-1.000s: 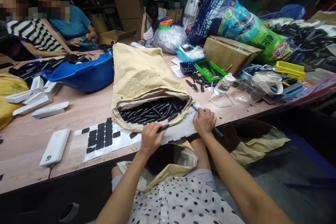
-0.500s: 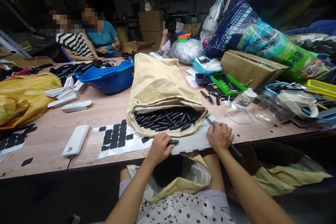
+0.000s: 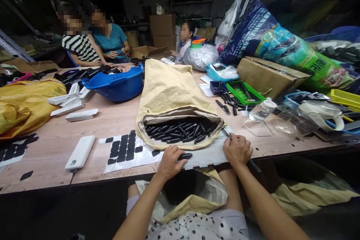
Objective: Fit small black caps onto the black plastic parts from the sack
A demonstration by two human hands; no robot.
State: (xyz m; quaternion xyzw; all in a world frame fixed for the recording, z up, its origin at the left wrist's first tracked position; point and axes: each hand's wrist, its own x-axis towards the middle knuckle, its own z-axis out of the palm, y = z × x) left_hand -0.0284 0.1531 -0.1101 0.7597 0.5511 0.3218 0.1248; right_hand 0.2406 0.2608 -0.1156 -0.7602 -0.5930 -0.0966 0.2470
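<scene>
Wood-grained tabletop (image 3: 118, 120) is stretching out before me in a dim room, and two people, one in a striped top (image 3: 81, 48) and one in a blue top (image 3: 109, 41), are sitting at its far side towards eleven o'clock. Straight ahead at twelve, a cream sack (image 3: 170, 86) is lying with its mouth facing me, and many black pen-shaped pieces (image 3: 180, 131) are filling the opening. Just below that mouth, my left hand (image 3: 169, 162) is pinching one black piece (image 3: 185, 156) between thumb and fingers over a pale board (image 3: 208, 156). My right hand (image 3: 237, 150) is closing around a slim tool (image 3: 254, 165); its silver shaft is pointing towards eleven o'clock, near the sack's lower right corner, and its dark end is sticking out towards five. Whether the tip is touching the sack, I cannot tell. At eleven o'clock a blue basin (image 3: 115, 86) is standing; at ten a white device (image 3: 80, 152) is trailing a cable. Towards one o'clock, a green tray (image 3: 257, 99) is sitting beside more loose pieces (image 3: 223, 107). Below the table edge, an open bag (image 3: 194, 203) is gaping between my legs.
</scene>
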